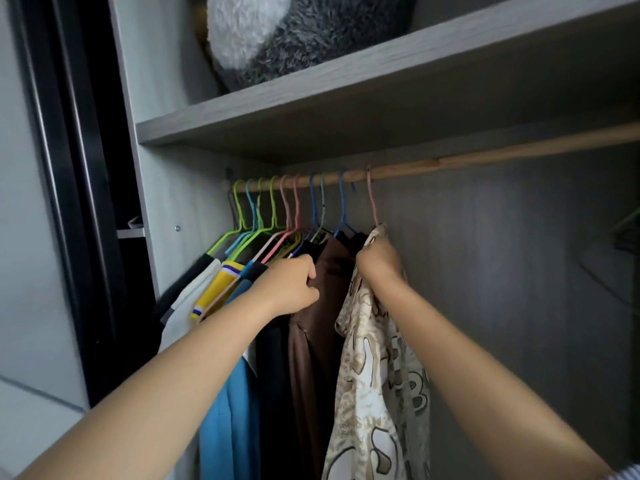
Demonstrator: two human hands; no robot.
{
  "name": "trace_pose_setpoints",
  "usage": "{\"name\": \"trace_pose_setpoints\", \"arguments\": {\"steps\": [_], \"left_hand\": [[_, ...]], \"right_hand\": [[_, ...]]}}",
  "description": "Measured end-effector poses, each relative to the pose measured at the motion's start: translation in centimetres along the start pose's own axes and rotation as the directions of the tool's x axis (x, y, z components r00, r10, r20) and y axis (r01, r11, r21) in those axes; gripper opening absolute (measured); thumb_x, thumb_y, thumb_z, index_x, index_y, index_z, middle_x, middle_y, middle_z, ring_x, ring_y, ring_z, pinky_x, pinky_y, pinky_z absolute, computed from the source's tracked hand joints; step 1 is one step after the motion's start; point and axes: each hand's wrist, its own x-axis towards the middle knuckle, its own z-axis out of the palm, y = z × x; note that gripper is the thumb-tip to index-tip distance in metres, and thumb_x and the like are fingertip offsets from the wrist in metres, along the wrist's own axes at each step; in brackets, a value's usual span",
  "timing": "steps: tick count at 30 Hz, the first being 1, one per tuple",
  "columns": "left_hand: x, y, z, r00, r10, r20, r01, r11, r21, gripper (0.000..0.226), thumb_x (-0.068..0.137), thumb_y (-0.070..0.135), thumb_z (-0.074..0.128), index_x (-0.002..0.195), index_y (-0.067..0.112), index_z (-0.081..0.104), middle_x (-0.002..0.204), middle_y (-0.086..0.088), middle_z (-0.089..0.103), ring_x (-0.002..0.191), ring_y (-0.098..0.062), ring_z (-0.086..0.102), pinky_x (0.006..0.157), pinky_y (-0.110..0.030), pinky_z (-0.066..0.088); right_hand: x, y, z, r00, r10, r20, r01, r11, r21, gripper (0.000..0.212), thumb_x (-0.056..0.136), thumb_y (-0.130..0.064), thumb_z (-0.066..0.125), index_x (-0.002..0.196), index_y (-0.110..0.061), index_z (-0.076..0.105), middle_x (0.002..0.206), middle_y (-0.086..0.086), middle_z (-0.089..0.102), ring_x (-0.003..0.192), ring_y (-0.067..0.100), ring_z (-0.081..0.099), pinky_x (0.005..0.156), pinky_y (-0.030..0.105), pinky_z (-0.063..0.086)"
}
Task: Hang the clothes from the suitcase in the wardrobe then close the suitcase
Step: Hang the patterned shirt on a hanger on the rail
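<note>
A wooden rail [450, 164] runs across the wardrobe under a grey shelf [311, 109]. Several coloured hangers [277, 209] hang bunched at its left end with clothes on them. A cream and tan patterned shirt [374, 375] hangs from a pink hanger [372, 199] at the right end of the row. My right hand [379, 259] grips the top of that shirt just under the hook. My left hand [291, 285] holds the shoulder of a brown garment [318, 341] beside it. The suitcase is not in view.
A fluffy grey and white cushion [294, 36] lies on the shelf above. The wardrobe's left side panel [166, 202] and a dark door frame [79, 202] stand at left. A green hanger [627, 223] hangs at the far right.
</note>
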Motion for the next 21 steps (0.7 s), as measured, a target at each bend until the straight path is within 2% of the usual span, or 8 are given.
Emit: {"name": "trace_pose_setpoints", "arguments": {"steps": [3,6,8,10,13,16,19,21], "left_hand": [[0.2,-0.3,-0.6,1.0,-0.009,0.017,0.009,0.999,0.034,0.026,0.088,0.014,0.05,0.113,0.009,0.045,0.07,0.004,0.046,0.066,-0.017,0.047,0.064,-0.03,0.039],[-1.0,-0.3,-0.4,1.0,0.003,-0.008,-0.002,0.996,0.089,0.027,0.089,0.014,0.048,0.116,0.012,0.043,0.07,0.003,0.046,0.062,-0.017,0.048,0.064,-0.032,0.04],[-2.8,-0.3,-0.1,1.0,0.005,-0.023,-0.002,0.991,0.134,0.027,0.091,0.014,0.048,0.117,0.013,0.043,0.08,-0.001,0.051,0.075,-0.023,0.053,0.065,-0.033,0.04],[-3.9,-0.4,0.4,0.999,-0.011,-0.035,0.016,0.989,0.147,0.026,0.091,0.015,0.048,0.117,0.012,0.045,0.096,-0.008,0.057,0.09,-0.027,0.056,0.073,-0.037,0.045],[-6.5,-0.5,-0.1,1.0,-0.018,-0.002,0.018,0.981,0.192,0.031,0.091,0.012,0.048,0.121,0.018,0.048,0.118,-0.007,0.056,0.109,-0.028,0.053,0.086,-0.038,0.046],[-9.9,-0.1,-0.4,1.0,0.0,0.027,-0.007,0.965,0.261,0.033,0.09,0.012,0.047,0.122,0.019,0.053,0.124,-0.007,0.054,0.114,-0.028,0.051,0.09,-0.037,0.046],[-13.6,0.8,-0.9,0.999,-0.016,0.032,0.005,0.951,0.31,0.033,0.09,0.013,0.046,0.122,0.018,0.054,0.123,-0.01,0.053,0.113,-0.03,0.05,0.088,-0.037,0.045],[-16.6,1.8,-1.6,0.999,-0.034,0.004,0.031,0.942,0.334,0.033,0.091,0.012,0.045,0.122,0.018,0.054,0.124,-0.01,0.051,0.115,-0.03,0.049,0.087,-0.036,0.044]], "right_hand": [[-0.7,-0.7,-0.3,0.999,-0.017,0.033,0.018,1.0,-0.016,0.057,0.094,-0.005,0.039,0.145,-0.003,0.016,0.141,0.015,0.041,0.125,0.03,0.044,0.094,0.029,0.04],[-3.0,-0.3,-0.2,0.992,-0.1,0.071,0.109,0.985,-0.137,0.044,0.092,-0.012,0.045,0.132,0.003,0.034,0.129,0.02,0.05,0.116,0.032,0.05,0.078,0.027,0.039],[-5.5,0.1,-0.3,0.984,-0.134,0.122,0.158,0.964,-0.215,0.044,0.092,-0.014,0.047,0.13,0.003,0.034,0.127,0.021,0.05,0.116,0.033,0.05,0.079,0.028,0.04],[-7.0,0.3,-0.7,0.967,-0.171,0.188,0.221,0.93,-0.293,0.043,0.092,-0.013,0.044,0.131,0.002,0.035,0.126,0.021,0.052,0.117,0.034,0.049,0.085,0.031,0.041],[-9.9,0.0,-1.9,0.946,-0.187,0.263,0.273,0.898,-0.345,0.038,0.094,-0.014,0.039,0.128,-0.001,0.048,0.125,0.018,0.055,0.114,0.031,0.052,0.088,0.032,0.043],[-13.4,0.0,-3.2,0.929,-0.199,0.313,0.311,0.877,-0.367,0.033,0.095,-0.012,0.035,0.12,0.0,0.054,0.123,0.017,0.056,0.112,0.03,0.051,0.085,0.031,0.042],[-16.9,0.0,-4.3,0.911,-0.188,0.368,0.346,0.833,-0.431,0.023,0.094,-0.012,0.035,0.093,0.0,0.055,0.116,0.018,0.057,0.112,0.032,0.05,0.079,0.029,0.038],[-19.6,0.1,-5.5,0.898,-0.211,0.386,0.381,0.812,-0.442,0.026,0.094,-0.014,0.038,0.102,0.004,0.055,0.116,0.019,0.058,0.114,0.032,0.049,0.085,0.032,0.041]]}}
